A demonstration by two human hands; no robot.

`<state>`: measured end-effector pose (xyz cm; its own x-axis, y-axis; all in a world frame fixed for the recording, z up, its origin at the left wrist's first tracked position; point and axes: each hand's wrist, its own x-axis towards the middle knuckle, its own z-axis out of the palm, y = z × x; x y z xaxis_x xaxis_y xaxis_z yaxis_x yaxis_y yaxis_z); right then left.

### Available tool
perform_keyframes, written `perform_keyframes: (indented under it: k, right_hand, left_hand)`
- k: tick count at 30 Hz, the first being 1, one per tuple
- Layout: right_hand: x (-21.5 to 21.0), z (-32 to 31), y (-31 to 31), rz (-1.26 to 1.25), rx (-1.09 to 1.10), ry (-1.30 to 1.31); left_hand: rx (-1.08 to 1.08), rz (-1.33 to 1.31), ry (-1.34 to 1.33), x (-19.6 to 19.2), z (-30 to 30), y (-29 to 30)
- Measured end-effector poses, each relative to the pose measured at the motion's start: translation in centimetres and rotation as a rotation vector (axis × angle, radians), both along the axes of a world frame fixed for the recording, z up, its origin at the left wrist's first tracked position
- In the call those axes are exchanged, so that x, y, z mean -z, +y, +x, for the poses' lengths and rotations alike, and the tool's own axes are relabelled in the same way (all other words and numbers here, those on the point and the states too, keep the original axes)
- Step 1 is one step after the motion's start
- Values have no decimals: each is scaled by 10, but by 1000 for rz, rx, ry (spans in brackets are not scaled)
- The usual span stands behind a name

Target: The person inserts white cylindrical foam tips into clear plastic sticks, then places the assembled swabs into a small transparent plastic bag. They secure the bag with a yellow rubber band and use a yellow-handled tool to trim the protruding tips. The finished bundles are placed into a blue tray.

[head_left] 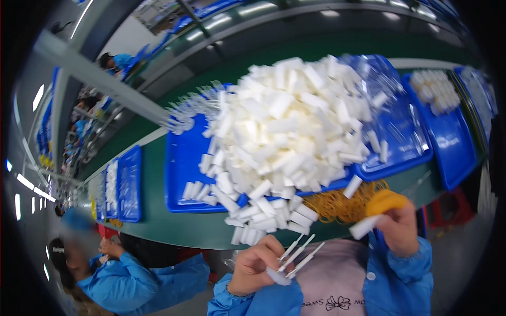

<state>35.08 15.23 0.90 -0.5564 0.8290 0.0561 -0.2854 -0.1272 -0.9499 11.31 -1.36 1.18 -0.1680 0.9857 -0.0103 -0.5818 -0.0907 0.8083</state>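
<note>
My left hand (255,266), closed, grips several thin white sticks (300,255) that fan upward; a whitish, partly clear piece shows at their lower ends. My right hand (401,229) pinches a short white foam-like cylinder (366,227) near the table's front edge. A yellow-orange band-like mass (386,201) sits around or on its fingers; which of these I cannot tell. Ahead of both hands rises a big heap of similar white cylinders (295,121), some spilling onto the green table. Beside the right hand lies a tangle of golden-yellow rubber bands (342,203).
Under the heap is a blue tray (176,181). To its right, another blue tray (392,164) carries clear plastic pieces; a further blue tray (453,150) bears cream-white pieces. Clear, spiky parts (190,110) stand behind. A co-worker in blue (118,276) sits at the left.
</note>
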Motion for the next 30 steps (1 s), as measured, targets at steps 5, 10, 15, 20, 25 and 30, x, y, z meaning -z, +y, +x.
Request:
perform_keyframes:
  k: [5,10,15,20,25,30]
  right_hand:
    - [18,-4,0,-207,-62,51]
    - [17,2,2,-310,-94,87]
    - [21,5,2,-320,-210,85]
    - [13,3,2,-438,-323,104]
    - [22,6,1,-349,-358,72]
    - [21,1,-8,34,-347,-75]
  left_hand:
    - [163,-14,120,11,18,18]
    - [265,-28,245,2,17,28]
    - [311,-83,272,4,16,31]
    - [331,-11,506,3,11,36]
    - [271,46,529,11,11,35]
    - [274,71,643,21,14,36]
